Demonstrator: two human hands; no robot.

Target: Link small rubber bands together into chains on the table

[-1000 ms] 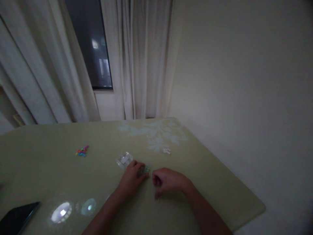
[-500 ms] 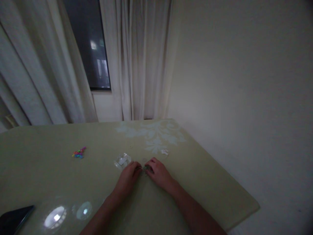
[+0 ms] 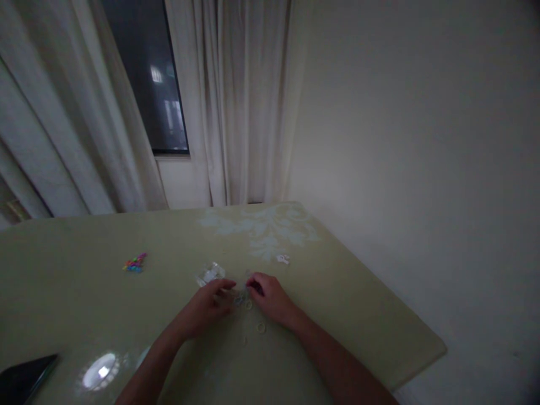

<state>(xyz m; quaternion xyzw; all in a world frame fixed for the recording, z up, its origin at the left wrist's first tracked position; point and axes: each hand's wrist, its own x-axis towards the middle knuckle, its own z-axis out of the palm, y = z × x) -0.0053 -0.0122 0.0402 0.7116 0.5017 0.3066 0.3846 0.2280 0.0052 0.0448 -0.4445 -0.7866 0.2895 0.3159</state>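
My left hand (image 3: 213,304) is over the table with its fingers apart, just left of some small pale rings (image 3: 248,304). My right hand (image 3: 268,295) has thumb and fingertips pressed together at the right side of these rings; whatever it may pinch is too small to make out. Another pale ring (image 3: 261,327) lies nearer the front, below the right hand. Behind my left hand sits a crumpled clear plastic bag (image 3: 211,273) with a whitish patch. Small white pieces (image 3: 283,259) lie beyond my right hand.
A small pile of colourful pieces (image 3: 135,263) lies on the greenish table (image 3: 76,298) to the left. A dark flat object (image 3: 27,377) is at the near left corner. A wall borders the table on the right, with curtains and a window behind.
My left hand has moved left and toward me, and its fingers have opened. Rings between and below the hands now show. My right hand has stayed nearly in place.
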